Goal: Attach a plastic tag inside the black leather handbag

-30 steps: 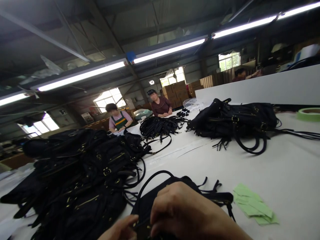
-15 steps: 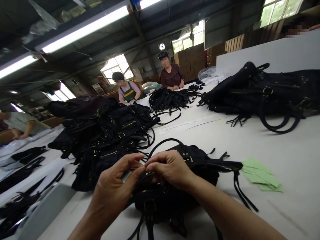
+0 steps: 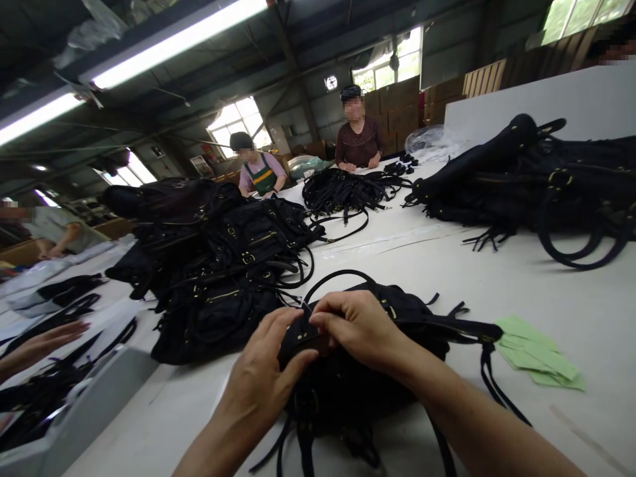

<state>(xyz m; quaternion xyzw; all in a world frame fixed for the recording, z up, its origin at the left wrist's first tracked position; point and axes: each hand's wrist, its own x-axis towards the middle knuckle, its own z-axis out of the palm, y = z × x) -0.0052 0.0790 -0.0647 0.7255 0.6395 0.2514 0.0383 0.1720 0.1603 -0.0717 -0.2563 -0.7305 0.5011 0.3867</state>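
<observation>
1. Near edge of the white table [image 3: 571,278], centre: one black handbag [image 3: 412,331] with gold-coloured studs and buckles, lying flat, its straps trailing toward me and off to the right.
2. My left hand [image 3: 263,377] rests on the bag's near left part, fingers curled, thumb pressed against a studded flap at the top.
3. My right hand [image 3: 358,324] sits just beside the left, on top of the bag; thumb and forefinger are pressed together, pinching a small part at the flap. What it is I cannot tell.
4. Just right of the bag, toward the right edge: a small stack of pale green paper slips [image 3: 541,358], apart from the bag's body.
5. Left of the bag, touching or nearly so: a large heap of black bags [image 3: 213,265].
6. Far right corner: a second heap of black bags [image 3: 536,179], handles looping forward.
7. Far end: a bundle of black straps [image 3: 348,192], with two seated people behind it.
8. Left side, a lower surface: another person's hand [image 3: 44,341] over more black straps.
</observation>
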